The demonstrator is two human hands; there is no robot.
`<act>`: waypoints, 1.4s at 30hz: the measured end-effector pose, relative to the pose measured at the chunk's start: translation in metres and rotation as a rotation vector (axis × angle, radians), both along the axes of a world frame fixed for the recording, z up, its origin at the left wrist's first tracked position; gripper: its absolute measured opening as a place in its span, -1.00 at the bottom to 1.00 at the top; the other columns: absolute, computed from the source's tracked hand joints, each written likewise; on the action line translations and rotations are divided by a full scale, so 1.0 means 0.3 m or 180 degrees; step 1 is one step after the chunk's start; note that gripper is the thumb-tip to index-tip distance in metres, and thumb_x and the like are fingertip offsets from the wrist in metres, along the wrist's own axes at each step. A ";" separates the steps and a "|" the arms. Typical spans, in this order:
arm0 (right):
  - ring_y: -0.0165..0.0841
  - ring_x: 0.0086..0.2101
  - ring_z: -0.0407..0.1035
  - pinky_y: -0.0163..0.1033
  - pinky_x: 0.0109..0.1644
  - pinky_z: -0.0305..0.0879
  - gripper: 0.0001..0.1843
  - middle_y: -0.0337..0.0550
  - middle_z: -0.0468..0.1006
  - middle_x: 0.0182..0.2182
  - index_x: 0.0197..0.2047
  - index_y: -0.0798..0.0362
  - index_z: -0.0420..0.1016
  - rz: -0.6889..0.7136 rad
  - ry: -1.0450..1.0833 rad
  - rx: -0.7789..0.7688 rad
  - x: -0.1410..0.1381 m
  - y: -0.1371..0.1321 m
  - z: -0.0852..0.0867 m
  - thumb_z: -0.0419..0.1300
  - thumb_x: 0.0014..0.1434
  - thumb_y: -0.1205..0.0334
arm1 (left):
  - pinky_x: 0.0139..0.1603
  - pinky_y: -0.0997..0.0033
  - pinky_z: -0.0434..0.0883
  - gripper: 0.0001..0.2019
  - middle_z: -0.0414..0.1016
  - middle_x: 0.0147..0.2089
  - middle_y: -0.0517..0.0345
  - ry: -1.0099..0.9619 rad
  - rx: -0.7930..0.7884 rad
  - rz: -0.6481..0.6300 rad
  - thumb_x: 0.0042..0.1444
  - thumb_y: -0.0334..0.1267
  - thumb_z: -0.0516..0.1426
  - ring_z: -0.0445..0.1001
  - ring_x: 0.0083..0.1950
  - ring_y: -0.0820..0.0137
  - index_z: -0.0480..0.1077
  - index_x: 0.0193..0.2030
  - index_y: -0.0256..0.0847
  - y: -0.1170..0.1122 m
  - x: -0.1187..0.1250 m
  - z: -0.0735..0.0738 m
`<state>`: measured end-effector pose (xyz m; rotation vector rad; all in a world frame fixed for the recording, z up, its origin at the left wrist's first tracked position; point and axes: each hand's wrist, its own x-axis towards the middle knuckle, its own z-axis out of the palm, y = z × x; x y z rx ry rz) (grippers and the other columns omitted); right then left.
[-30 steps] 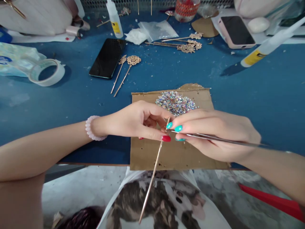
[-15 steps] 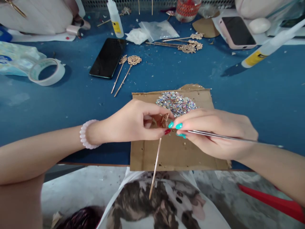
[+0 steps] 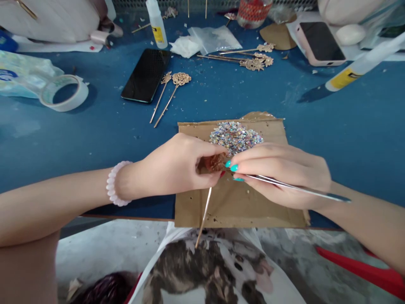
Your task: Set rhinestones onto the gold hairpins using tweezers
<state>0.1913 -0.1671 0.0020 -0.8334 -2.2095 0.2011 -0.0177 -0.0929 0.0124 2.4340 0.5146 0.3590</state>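
My left hand (image 3: 180,162) is closed round the ornate head of a gold hairpin (image 3: 204,215), whose long stick hangs down past the table edge. Pinched in my right hand (image 3: 284,173) is a pair of metal tweezers (image 3: 294,190), with the tips at the hairpin's head. My fingers cover the tips and most of the head, so whether the tweezers grip anything is hidden. Just beyond both hands, a pile of small multicoloured chips (image 3: 236,136) lies on a cardboard sheet (image 3: 240,207).
Farther back on the blue table (image 3: 104,126) lie a black phone (image 3: 145,76), more gold hairpins (image 3: 181,79), a tape roll (image 3: 80,95), glue bottles (image 3: 157,25) and a plastic bag (image 3: 217,39). A pink-cased phone (image 3: 321,42) is at the back right.
My left hand has turned slightly, tilting the hairpin's head, and its stick's lower end has risen a little. My right hand has shifted slightly left, its tweezers still at the head.
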 end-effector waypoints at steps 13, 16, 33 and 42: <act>-0.44 -0.21 0.48 -0.33 -0.15 0.40 -0.79 -0.13 0.59 -0.22 -0.14 0.16 0.44 0.0251 -0.0096 -0.0120 0.005 0.003 -0.012 0.21 0.15 0.55 | -0.47 0.50 0.17 -0.74 0.33 -0.54 0.32 0.0304 0.0271 0.0059 -0.02 -0.40 0.12 0.27 -0.50 0.54 0.51 -0.17 -0.27 -0.014 0.000 0.005; -0.48 -0.18 0.47 -0.37 -0.10 0.40 -0.79 -0.15 0.59 -0.22 -0.14 0.14 0.43 0.0244 -0.0015 -0.0257 0.004 0.000 -0.014 0.20 0.16 0.54 | -0.48 0.50 0.16 -0.77 0.30 -0.55 0.33 0.0312 0.0260 0.0056 -0.02 -0.40 0.12 0.25 -0.51 0.54 0.52 -0.20 -0.26 -0.014 0.000 0.004; -0.50 -0.21 0.50 -0.40 -0.08 0.45 -0.87 -0.14 0.61 -0.28 -0.19 0.10 0.44 0.0144 0.0043 -0.0331 0.007 0.000 0.006 0.15 0.23 0.47 | -0.51 0.52 0.19 -0.69 0.38 -0.53 0.32 0.0183 0.0259 0.0077 0.01 -0.37 0.18 0.26 -0.54 0.57 0.52 -0.06 -0.30 -0.006 -0.004 -0.003; -0.49 -0.20 0.49 -0.38 -0.08 0.44 -0.87 -0.17 0.60 -0.25 -0.17 0.07 0.42 0.0169 -0.0089 -0.0324 0.008 0.004 0.000 0.17 0.22 0.45 | -0.51 0.52 0.17 -0.71 0.38 -0.53 0.33 0.0167 0.0217 0.0038 -0.02 -0.40 0.20 0.25 -0.54 0.58 0.53 -0.10 -0.30 -0.006 0.002 -0.001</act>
